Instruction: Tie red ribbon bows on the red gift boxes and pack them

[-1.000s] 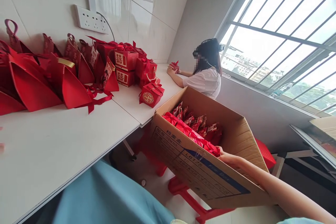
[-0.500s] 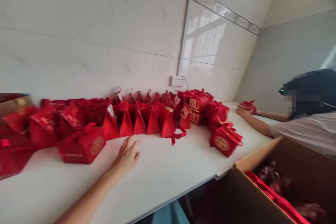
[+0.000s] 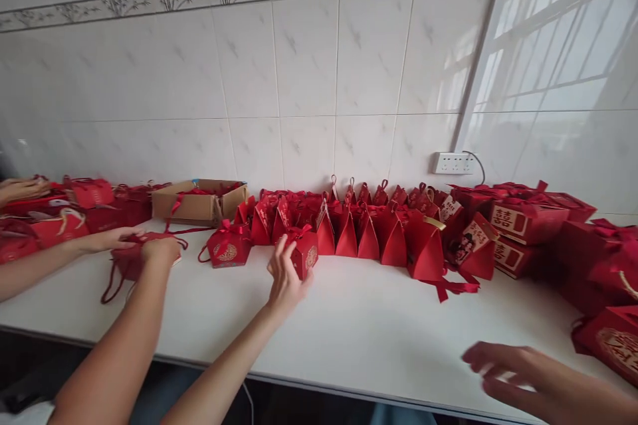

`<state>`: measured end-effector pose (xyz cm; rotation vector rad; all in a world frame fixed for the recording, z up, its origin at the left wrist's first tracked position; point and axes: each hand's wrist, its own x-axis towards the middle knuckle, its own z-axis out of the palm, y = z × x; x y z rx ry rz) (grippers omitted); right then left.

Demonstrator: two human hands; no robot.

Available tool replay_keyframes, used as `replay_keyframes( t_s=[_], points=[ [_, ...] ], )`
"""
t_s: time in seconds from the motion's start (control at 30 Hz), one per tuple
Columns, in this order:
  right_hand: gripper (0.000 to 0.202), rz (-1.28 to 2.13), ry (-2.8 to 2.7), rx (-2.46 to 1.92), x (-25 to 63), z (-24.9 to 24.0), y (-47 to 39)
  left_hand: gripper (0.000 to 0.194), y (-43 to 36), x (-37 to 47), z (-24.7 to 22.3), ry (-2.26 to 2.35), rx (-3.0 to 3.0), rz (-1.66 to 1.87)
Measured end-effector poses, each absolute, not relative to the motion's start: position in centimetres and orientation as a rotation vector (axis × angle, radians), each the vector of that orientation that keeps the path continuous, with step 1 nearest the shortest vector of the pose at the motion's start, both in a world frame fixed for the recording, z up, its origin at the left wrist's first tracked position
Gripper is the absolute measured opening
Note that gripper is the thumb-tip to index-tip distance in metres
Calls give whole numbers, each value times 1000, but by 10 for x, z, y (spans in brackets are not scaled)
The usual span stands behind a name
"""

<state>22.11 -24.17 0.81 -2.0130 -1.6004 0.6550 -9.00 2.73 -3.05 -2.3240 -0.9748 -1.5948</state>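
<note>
Red box (image 3: 306,255) clasped in the left hand (image 3: 286,281), hands apart, the right hand (image 3: 526,374) hovers above the table (image 3: 371,322), fingers parted.

a head-worn view, close in, looks forward and down across the bench (image 3: 373,325) to the tiled wall (image 3: 306,66).

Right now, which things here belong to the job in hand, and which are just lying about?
Belonging to the job, it seems:
red box, at the person's left hand
pointed red boxes, in a row
strapped box, at a co-worker's hands

Apparently just there:
wall socket
dark cable
</note>
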Motion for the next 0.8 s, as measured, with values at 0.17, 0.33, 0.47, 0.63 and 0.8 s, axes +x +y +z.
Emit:
replay_keyframes(
  t_s=[0.17, 0.33, 0.47, 0.63, 0.8],
  points=[
    [27, 691, -2004, -1649, 139, 18, -165, 95, 47, -108, -19, -1849, -2561, -1611],
    [25, 646, -2032, -1402, 113, 11, -110, 90, 58, -100, -19, -2065, -2576, -1728],
    [22, 736, -1981, -1433, 115, 2, -90, 60, 48, -115, -30, -1921, -2773, -1727],
    [32, 912, -1599, -1413, 132, -21, -68, 44, 38, -133, -38, -1762, -2983, -1781],
    [39, 913, -1399, -1441, 139, -38, -56, 58, 61, -120, -37, -1773, -2860, -2026]
  ],
)
